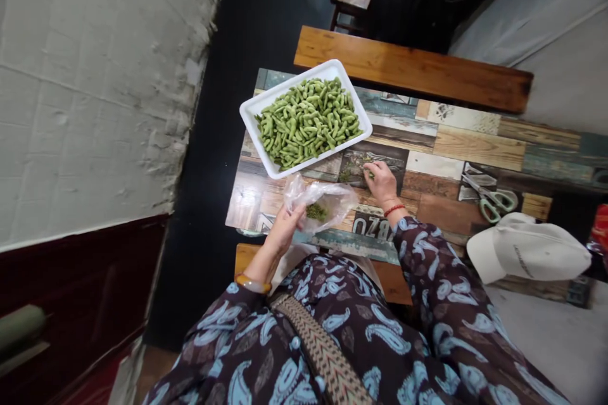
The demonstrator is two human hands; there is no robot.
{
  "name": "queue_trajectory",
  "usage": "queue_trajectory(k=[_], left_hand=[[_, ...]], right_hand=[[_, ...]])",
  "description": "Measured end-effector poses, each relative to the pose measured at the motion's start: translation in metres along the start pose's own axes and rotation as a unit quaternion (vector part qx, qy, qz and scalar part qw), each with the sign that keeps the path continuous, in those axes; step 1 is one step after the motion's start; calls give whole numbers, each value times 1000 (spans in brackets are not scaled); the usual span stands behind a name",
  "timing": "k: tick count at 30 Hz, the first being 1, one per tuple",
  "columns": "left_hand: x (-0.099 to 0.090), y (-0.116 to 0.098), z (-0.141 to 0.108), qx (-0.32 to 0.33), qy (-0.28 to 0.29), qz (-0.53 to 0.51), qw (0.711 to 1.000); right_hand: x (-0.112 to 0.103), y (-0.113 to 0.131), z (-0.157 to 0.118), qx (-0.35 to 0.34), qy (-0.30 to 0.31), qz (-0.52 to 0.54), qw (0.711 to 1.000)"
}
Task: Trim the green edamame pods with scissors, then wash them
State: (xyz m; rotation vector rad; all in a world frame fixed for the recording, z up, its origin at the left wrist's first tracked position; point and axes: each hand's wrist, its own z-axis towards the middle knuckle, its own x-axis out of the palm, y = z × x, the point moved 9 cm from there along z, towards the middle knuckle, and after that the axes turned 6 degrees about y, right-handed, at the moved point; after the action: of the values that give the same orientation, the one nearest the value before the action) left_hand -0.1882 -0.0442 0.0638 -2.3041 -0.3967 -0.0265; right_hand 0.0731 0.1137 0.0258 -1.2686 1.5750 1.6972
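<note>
The left hand's grip (291,218) is closed on the rim of a thin, crinkly clear plastic bag (332,202) holding green scraps (316,211). Beyond it, a white rectangular tray (265,158) bears curved edamame pods (308,120); the right hand's grip (369,171), fingertips nearly together, touches small trimmings (352,168) on the wood-patterned desk (434,199).

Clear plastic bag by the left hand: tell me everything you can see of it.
The clear, thin plastic bag is crumpled and shiny, with small green scraps gathered inside, showing through or at its mouth. The left hand grips its left side, where a loose fold sticks up. It sits at the near edge of the plank-patterned table, below the white rectangular tray in view. The right hand is apart from it. Whether its underside rests on the table, I cannot tell.
</note>
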Motion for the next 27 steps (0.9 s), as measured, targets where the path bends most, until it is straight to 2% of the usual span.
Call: queue_trajectory(k=[2,4,5,7,9,12,14,16,17,19,22,24,25,27], left_hand=[[0,-1,3,1,-4,-19,1000],[1,-4,7,11,-6,-42,999],[3,-6,9,19,-6,-52,998],[7,-7,11,28,1,-67,997],[9,-6,9,27,5,-74,997],[6,-1,0,28,1,-79,996],[-5,4,-9,33,-16,-77,996],[-20,10,-19,38,-37,-77,996],[-28,12,-23,41,-48,-80,995],[-45,16,-32,47,-65,-99,992],[-63,21,-40,48,-65,-144,986],[-68,23,-43,45,-49,-169,983],[-71,24,-45,45,-42,-181,982],[-78,26,-49,41,-35,-206,977]], right_hand=[[-26,3,-9,17,-53,40,998],[-56,17,-27,30,-116,101,988],[-68,29,-37,29,-136,132,981],[-78,63,-54,6,-130,184,974],[-69,104,-64,-34,-77,233,969],[-29,161,-67,-84,21,260,962],[2,187,-62,-101,86,242,961],[22,205,-58,-130,138,230,955],[25,209,-57,-148,155,231,949],[17,206,-54,-167,152,237,945],[-14,169,-44,-123,54,172,976],[-22,145,-38,-82,6,93,992],[-15,140,-35,-75,17,66,995],[15,150,-34,-96,96,74,988]])
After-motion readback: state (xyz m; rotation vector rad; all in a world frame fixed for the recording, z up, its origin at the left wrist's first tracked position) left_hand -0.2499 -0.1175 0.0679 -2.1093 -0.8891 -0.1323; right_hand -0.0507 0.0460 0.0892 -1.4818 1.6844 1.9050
